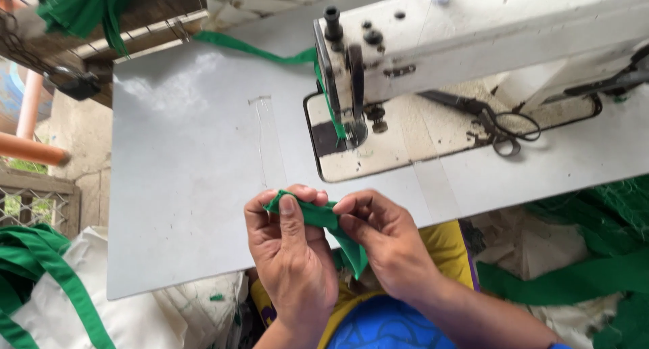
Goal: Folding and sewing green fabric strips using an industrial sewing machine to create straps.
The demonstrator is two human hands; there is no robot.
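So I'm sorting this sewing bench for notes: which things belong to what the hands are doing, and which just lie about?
In use:
- left hand
- right hand
- green fabric strip, pinched by both
- sewing machine, green strip under its needle

Lying about:
- scissors on the machine bed
- green netting
- white sacks

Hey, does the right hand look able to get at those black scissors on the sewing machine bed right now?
Probably yes. The scissors lie in the open on the machine bed, beyond the right hand, with bare table between. But both it and the left hand are pinching the green fabric strip.
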